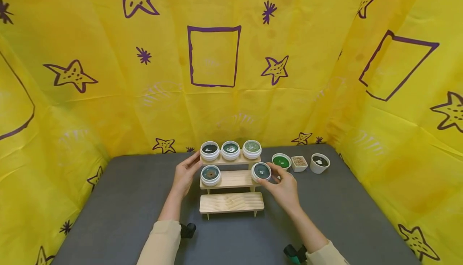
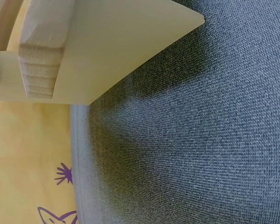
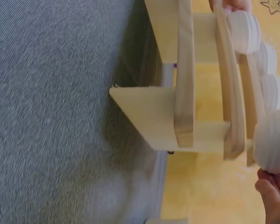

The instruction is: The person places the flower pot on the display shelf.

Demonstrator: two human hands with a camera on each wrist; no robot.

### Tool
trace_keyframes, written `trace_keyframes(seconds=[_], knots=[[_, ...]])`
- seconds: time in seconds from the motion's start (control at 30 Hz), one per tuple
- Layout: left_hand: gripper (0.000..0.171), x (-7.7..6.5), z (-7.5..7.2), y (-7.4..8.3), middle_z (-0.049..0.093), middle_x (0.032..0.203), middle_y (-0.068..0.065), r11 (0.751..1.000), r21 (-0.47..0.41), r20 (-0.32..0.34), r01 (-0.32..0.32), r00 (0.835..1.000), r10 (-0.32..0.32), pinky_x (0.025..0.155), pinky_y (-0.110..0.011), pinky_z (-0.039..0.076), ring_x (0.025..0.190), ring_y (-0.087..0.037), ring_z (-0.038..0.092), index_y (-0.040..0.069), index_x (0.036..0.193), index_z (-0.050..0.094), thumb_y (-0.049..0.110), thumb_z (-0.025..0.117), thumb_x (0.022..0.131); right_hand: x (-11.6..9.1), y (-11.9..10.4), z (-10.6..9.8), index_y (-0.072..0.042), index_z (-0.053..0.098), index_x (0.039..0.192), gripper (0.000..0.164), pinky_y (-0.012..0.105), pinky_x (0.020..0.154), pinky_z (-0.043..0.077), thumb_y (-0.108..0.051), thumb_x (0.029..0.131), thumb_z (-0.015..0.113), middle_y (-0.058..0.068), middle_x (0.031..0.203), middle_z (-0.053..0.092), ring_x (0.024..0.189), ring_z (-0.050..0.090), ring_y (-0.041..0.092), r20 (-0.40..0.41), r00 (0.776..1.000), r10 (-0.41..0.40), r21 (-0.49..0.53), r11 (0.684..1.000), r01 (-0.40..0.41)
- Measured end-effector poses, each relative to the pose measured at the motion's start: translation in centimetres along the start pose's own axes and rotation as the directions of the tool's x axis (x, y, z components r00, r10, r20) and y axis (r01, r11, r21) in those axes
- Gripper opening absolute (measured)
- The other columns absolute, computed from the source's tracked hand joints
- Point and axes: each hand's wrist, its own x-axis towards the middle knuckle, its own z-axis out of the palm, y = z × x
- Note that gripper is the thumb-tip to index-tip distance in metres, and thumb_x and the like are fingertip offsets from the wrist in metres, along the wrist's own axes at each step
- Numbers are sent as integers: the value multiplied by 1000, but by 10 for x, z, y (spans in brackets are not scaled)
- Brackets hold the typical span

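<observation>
"What could go wrong here?"

"The right hand (image 1: 285,188) pinches a white round jar with blue-grey filling (image 1: 261,171), fingers closed about its rim, over the right end of the pale wooden middle shelf (image 1: 231,179). Placed too far right, I'd judge, it could overhang and tip."

"And the left hand (image 1: 184,174)?"

"It's at the left end of the pale wooden far shelf (image 1: 231,162); I can't tell whether its fingers grip anything. A nudge there could jolt the white round jar with brown-spotted blue filling (image 1: 210,175)."

"Do the views differ?"

"Right wrist seems to show a slim gap under the held jar, hidden from the head. Only the head view shows fillings. Left wrist mainly shows a pale side panel (image 2: 116,51) and the grey woven surface (image 2: 200,140)."
</observation>
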Motion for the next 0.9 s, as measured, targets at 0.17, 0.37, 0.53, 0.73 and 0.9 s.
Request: trace_keyframes(seconds=[0.17, 0.37, 0.53, 0.73, 0.9], knots=[[50, 1, -1, 0, 59, 138, -5, 1000, -5, 7, 0, 1000, 0, 98, -10, 51, 109, 9, 61, -10, 141, 46, -7, 59, 93, -1, -4, 14, -4, 66, 124, 60, 31, 97, 56, -8, 69, 89, 16, 125, 68, 117, 66, 33, 30, 999, -36, 73, 997, 34], [50, 1, -1, 0, 65, 120, 14, 1000, -11, 21, 0, 1000, 0, 98, -10, 50, 109, 9, 61, -10, 141, 45, -7, 59, 93, -5, -11, 35, -7, 68, 122, 58, 31, 98, 55, -7, 69, 89, 13, 125, 69, 119, 65, 29, 84, 996, -32, 131, 991, 21], [49, 1, -1, 0, 65, 122, 12, 1000, -10, 18, 7, 1000, -7, 98, -10, 50, 109, 8, 61, -9, 141, 46, -7, 58, 94, -6, -16, 49, -9, 68, 123, 58, 27, 97, 56, -9, 69, 89, 9, 124, 70, 118, 66, 23, 116, 993, -21, 138, 990, 5], [50, 1, 0, 0, 65, 121, 12, 1000, -11, 11, 14, 1000, -14, 98, -10, 51, 109, 8, 61, -9, 141, 46, -7, 58, 93, -6, -22, 60, -7, 68, 123, 59, 29, 96, 57, -12, 69, 90, 12, 122, 70, 115, 67, 27, 129, 990, -52, 137, 990, 34], [49, 1, -1, -1, 66, 113, 18, 1000, -18, 7, 6, 1000, -6, 97, -10, 51, 108, 8, 62, -10, 141, 46, -8, 57, 93, -4, -24, 67, -8, 68, 123, 58, 31, 96, 57, -14, 69, 90, 13, 122, 70, 114, 67, 28, 120, 991, -50, 143, 989, 32]])
